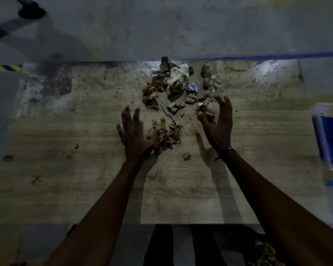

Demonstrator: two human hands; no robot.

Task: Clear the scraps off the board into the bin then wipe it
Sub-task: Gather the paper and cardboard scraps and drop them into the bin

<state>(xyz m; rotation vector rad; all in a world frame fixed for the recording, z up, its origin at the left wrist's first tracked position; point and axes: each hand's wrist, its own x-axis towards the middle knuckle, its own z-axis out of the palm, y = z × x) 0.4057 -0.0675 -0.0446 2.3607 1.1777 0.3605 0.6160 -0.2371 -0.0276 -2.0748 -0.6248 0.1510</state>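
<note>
A worn wooden board (85, 169) carries a loose pile of scraps (173, 83): dry brown leaves, crumpled paper, corrugated card bits and a small blue-and-white wrapper (192, 87). My left hand (135, 135) lies flat with fingers spread, its thumb side against a clump of dry leaves (169, 135). My right hand (217, 121) is raised on edge, with its thumb and curled fingers round a crumpled grey-brown scrap (208, 109). A small crumb (186, 156) lies alone between my wrists.
A blue and white object (327, 135) sits at the board's right edge. Below the near edge, a dark container with scraps in it (263, 252) is partly visible beside my right forearm. Grey floor with black-and-yellow tape (4, 68) lies beyond.
</note>
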